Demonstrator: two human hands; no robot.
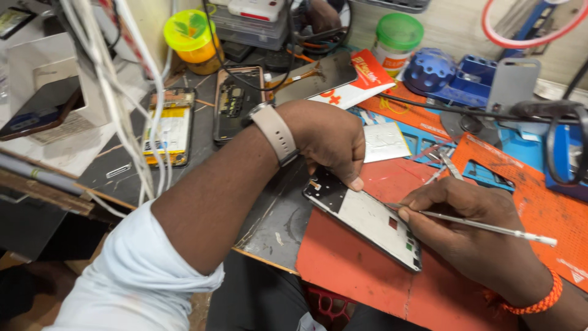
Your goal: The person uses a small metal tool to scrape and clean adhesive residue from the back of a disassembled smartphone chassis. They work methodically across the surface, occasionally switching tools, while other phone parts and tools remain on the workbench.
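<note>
Head view, looking down on a cluttered repair table (278,220).

Left hand (327,141): curled down over the upper end of an opened phone (364,216), thumb tip pressed on its upper edge, fingers closed against the far side. It pins the phone rather than lifting it. A beige-strapped watch (274,130) sits on the wrist; the white sleeve (131,282) is pushed up the forearm.

Right hand (474,230): closed narrowly in a pen grip on a slim metal tool with a white handle end (484,227). The tip of the tool meets the phone's exposed back near its lower half, beside a small red component. An orange braided band (539,300) is on this wrist.

Phone: lies tilted diagonally, back cover off, showing a dark upper section, a pale grey plate in the middle and small coloured parts toward the lower end. It rests on a red-orange work mat (367,276) at the near edge of the table, its upper corner reaching over the mat's edge onto the dark surface.

Surroundings: two more opened phones (171,125) lie side by side well beyond the left forearm, with white cables (131,104) hanging across them. A white card (383,142) lies just beyond the left hand. A second orange mat (539,190) is to the right, with tweezers (447,164) near its edge. At the back stand a yellow-lidded jar (191,37) and a green-lidded jar (398,38). Blue trays (456,76) sit at upper right.
</note>
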